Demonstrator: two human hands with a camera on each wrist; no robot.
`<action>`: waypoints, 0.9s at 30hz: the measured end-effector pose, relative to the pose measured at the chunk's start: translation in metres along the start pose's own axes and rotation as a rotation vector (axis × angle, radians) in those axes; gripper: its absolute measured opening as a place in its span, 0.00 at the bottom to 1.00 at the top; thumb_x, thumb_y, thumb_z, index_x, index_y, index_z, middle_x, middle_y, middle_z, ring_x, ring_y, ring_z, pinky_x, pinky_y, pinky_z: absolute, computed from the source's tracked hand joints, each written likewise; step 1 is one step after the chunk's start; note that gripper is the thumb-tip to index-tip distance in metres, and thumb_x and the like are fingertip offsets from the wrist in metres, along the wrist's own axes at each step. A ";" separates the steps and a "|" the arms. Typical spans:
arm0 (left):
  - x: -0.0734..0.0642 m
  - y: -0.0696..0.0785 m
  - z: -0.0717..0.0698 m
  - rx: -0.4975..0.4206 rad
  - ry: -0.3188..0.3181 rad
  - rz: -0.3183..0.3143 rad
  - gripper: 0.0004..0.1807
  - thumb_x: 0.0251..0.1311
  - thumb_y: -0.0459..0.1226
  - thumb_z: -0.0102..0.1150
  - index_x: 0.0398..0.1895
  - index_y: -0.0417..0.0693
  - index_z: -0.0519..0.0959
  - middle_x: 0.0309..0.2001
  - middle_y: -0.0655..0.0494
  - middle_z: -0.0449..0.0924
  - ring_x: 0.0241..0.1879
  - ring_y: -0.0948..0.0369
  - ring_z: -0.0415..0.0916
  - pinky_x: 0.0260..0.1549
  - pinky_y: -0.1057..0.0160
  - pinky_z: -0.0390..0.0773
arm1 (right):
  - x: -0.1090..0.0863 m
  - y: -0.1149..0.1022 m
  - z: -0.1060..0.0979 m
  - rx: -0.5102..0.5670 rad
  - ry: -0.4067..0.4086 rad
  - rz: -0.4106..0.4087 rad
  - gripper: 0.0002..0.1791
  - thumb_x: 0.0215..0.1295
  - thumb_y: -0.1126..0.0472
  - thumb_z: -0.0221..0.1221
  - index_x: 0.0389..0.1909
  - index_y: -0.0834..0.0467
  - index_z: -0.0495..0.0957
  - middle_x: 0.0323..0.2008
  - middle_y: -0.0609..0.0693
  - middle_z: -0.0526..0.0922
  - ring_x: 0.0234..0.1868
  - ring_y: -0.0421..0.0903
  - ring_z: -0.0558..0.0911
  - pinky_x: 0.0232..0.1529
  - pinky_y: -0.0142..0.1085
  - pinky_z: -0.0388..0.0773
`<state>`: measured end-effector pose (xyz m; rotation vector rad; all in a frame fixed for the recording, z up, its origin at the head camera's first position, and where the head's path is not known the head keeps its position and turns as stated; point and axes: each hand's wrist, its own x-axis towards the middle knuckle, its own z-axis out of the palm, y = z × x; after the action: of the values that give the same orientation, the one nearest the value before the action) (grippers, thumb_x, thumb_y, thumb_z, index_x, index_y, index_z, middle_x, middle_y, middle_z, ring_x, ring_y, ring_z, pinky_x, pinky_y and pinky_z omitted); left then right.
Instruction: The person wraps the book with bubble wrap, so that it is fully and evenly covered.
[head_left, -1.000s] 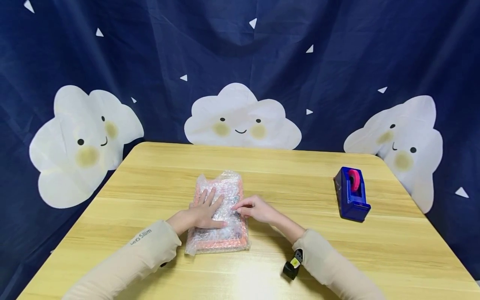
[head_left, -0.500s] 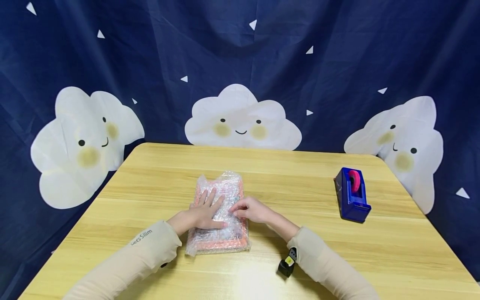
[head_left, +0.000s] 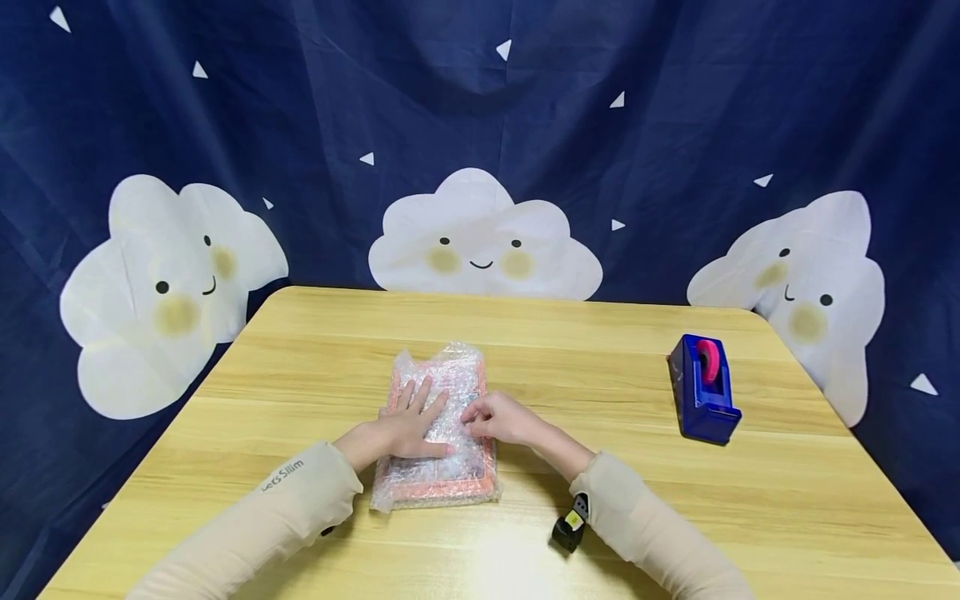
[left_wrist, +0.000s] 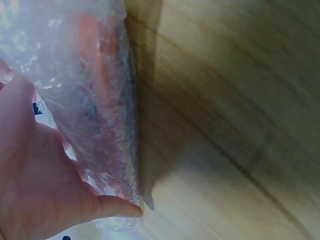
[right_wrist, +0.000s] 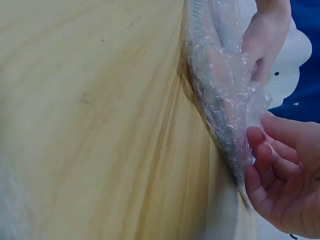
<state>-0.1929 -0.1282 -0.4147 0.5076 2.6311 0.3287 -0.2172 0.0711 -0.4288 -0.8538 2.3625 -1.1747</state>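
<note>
A flat, orange-framed item in bubble wrap (head_left: 438, 490) lies on the table in front of me; its exact kind is blurred by the wrap. My left hand (head_left: 408, 429) rests on its top with the fingers spread. From the right, my right hand (head_left: 506, 418) reaches over the package's edge. In the right wrist view, the right hand (right_wrist: 285, 170) has curled fingers, and thumb and forefinger pinch the bubble wrap (right_wrist: 220, 75) at its surface. The left wrist view shows the left thumb stretched along the wrapped item (left_wrist: 107, 100).
A blue tape dispenser (head_left: 701, 410) with a pink roll (head_left: 708, 362) stands on the right of the wooden table (head_left: 300, 358). A black wrist camera (head_left: 570, 529) hangs under the right sleeve. Behind the table's far edge is a dark blue curtain (head_left: 330, 92) with white clouds.
My right hand has moved slightly left over the package and its forearm has swung a little left. The left hand and the package have stayed put.
</note>
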 end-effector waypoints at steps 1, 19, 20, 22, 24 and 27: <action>0.000 0.000 0.000 -0.003 -0.001 -0.001 0.49 0.54 0.62 0.50 0.72 0.49 0.43 0.71 0.39 0.27 0.68 0.39 0.25 0.54 0.28 0.48 | 0.000 0.000 0.000 0.001 0.002 0.004 0.09 0.56 0.67 0.60 0.36 0.67 0.80 0.16 0.48 0.76 0.16 0.35 0.69 0.19 0.25 0.67; -0.001 0.000 0.001 0.014 0.003 0.000 0.49 0.54 0.62 0.50 0.72 0.49 0.43 0.71 0.38 0.27 0.68 0.39 0.26 0.54 0.29 0.49 | 0.004 0.000 0.009 -0.096 0.091 0.061 0.06 0.54 0.64 0.62 0.32 0.63 0.79 0.15 0.45 0.74 0.15 0.35 0.69 0.17 0.25 0.67; -0.001 0.000 0.001 0.014 0.005 0.001 0.49 0.54 0.62 0.50 0.72 0.49 0.43 0.71 0.38 0.27 0.68 0.39 0.26 0.54 0.29 0.49 | 0.005 0.000 0.009 -0.114 0.095 0.062 0.08 0.54 0.64 0.62 0.34 0.62 0.78 0.16 0.45 0.74 0.16 0.36 0.69 0.17 0.26 0.67; 0.000 -0.001 0.001 0.014 0.008 0.002 0.49 0.54 0.62 0.50 0.72 0.49 0.43 0.71 0.38 0.28 0.68 0.39 0.26 0.54 0.29 0.49 | 0.004 0.000 0.010 -0.148 0.101 0.068 0.13 0.53 0.63 0.63 0.40 0.62 0.77 0.18 0.46 0.75 0.17 0.36 0.69 0.18 0.26 0.67; 0.000 -0.002 0.002 0.016 0.008 0.001 0.49 0.55 0.62 0.50 0.72 0.49 0.43 0.71 0.38 0.28 0.68 0.39 0.26 0.54 0.29 0.49 | 0.004 -0.001 0.010 -0.182 0.105 0.079 0.21 0.53 0.61 0.64 0.49 0.62 0.74 0.20 0.48 0.76 0.18 0.37 0.70 0.18 0.28 0.66; 0.001 -0.003 0.003 0.018 0.008 0.002 0.49 0.55 0.62 0.50 0.72 0.49 0.44 0.71 0.38 0.28 0.68 0.39 0.26 0.54 0.29 0.49 | 0.005 -0.002 0.010 -0.208 0.103 0.096 0.31 0.52 0.60 0.64 0.59 0.61 0.69 0.24 0.50 0.78 0.19 0.38 0.70 0.19 0.29 0.67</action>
<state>-0.1935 -0.1295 -0.4186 0.5166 2.6432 0.3082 -0.2145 0.0611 -0.4329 -0.7505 2.6136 -0.9687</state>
